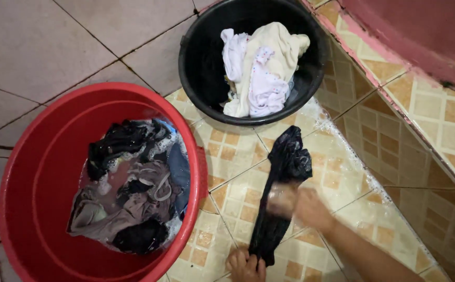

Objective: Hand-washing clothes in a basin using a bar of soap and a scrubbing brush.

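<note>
A wet black garment [285,172] lies stretched along the wet patterned floor tiles between the two tubs. My right hand [295,203] is blurred and soapy, pressed on the garment's middle; something pale may be in it, but I cannot make it out. My left hand [246,265] pins the garment's near end to the floor at the bottom edge of the view. Soap foam [324,122] lies on the tiles beside the garment's far end.
A red tub [29,172] at the left holds dark and grey clothes soaking in water. A black tub [199,57] at the top holds wrung white and cream clothes. A tiled step and pink wall [421,36] run along the right.
</note>
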